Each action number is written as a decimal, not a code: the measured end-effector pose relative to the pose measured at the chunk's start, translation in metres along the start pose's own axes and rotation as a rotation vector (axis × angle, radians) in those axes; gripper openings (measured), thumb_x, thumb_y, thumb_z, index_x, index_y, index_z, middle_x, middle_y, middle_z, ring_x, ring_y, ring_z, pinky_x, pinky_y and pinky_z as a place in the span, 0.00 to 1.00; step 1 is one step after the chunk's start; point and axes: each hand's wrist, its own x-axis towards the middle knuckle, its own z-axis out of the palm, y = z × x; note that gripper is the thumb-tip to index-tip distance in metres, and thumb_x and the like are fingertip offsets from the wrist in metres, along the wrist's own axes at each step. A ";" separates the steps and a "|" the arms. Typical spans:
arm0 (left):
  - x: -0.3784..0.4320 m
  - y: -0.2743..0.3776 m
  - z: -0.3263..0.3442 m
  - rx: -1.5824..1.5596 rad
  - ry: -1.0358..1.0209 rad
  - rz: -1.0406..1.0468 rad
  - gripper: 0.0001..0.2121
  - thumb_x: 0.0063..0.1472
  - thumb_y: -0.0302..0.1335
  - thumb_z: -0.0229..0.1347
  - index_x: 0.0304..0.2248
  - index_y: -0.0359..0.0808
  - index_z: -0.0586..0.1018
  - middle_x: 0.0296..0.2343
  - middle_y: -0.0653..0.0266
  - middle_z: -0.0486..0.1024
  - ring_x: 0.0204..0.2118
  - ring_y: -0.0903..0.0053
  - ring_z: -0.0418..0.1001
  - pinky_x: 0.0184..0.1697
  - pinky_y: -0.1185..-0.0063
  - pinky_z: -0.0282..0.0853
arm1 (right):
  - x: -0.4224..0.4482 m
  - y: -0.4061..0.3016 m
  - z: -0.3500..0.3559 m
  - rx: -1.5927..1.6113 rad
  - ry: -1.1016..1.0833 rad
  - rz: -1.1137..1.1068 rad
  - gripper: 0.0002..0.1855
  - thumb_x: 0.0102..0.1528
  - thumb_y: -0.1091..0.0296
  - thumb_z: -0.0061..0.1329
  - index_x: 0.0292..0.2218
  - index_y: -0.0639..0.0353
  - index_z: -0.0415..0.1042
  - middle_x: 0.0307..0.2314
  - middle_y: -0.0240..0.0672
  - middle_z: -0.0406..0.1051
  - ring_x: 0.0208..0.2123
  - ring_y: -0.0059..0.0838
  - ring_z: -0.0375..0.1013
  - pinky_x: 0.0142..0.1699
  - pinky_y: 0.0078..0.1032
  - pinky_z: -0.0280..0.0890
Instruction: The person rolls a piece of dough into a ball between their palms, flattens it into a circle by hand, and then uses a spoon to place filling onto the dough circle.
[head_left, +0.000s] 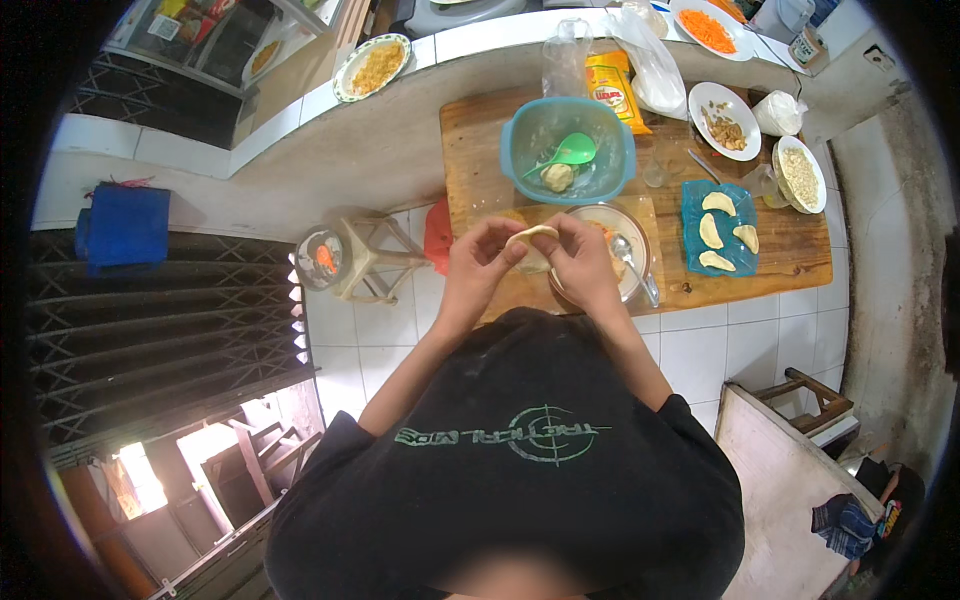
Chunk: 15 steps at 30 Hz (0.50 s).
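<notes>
Between them, my left hand (484, 251) and my right hand (583, 259) pinch a folded piece of pale dough (537, 232) by its edge, above the near side of the wooden table. Under my right forearm a round plate (643, 234) holds an orange filling and a metal spoon (632, 262). Beyond my hands stands a teal plastic basin (517, 161) with a lump of dough (556, 178) and a green plastic spoon (576, 148) in it. To the right, several half-moon dough pieces (718, 202) lie apart on a blue tray (694, 221).
The wooden table (795, 255) also bears a white plate of brown pieces (726, 127), a bowl of pale bits (799, 176), a yellow packet (616, 90) and a knife (703, 165). A plastic stool (375, 255) stands left. Shredded carrot (706, 30) sits on the tiled ledge.
</notes>
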 end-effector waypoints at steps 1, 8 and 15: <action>0.001 0.000 -0.003 0.071 0.006 -0.021 0.07 0.61 0.29 0.56 0.35 0.34 0.74 0.29 0.74 0.73 0.35 0.90 0.68 0.39 0.86 0.63 | 0.000 0.000 0.001 -0.085 -0.006 0.012 0.05 0.57 0.73 0.50 0.32 0.66 0.70 0.22 0.24 0.69 0.26 0.10 0.65 0.31 0.14 0.59; -0.004 -0.025 -0.013 0.057 0.162 0.077 0.07 0.61 0.28 0.57 0.33 0.31 0.77 0.27 0.72 0.75 0.30 0.89 0.69 0.35 0.86 0.64 | -0.005 -0.024 0.009 -0.065 -0.139 0.153 0.09 0.57 0.68 0.51 0.34 0.66 0.70 0.23 0.24 0.69 0.28 0.10 0.65 0.33 0.14 0.61; -0.004 -0.018 -0.009 0.012 0.194 0.039 0.08 0.60 0.28 0.57 0.34 0.30 0.77 0.28 0.69 0.76 0.33 0.87 0.72 0.37 0.85 0.66 | -0.003 -0.020 0.008 0.098 -0.172 0.226 0.09 0.56 0.71 0.53 0.36 0.65 0.69 0.25 0.25 0.69 0.30 0.12 0.67 0.35 0.15 0.62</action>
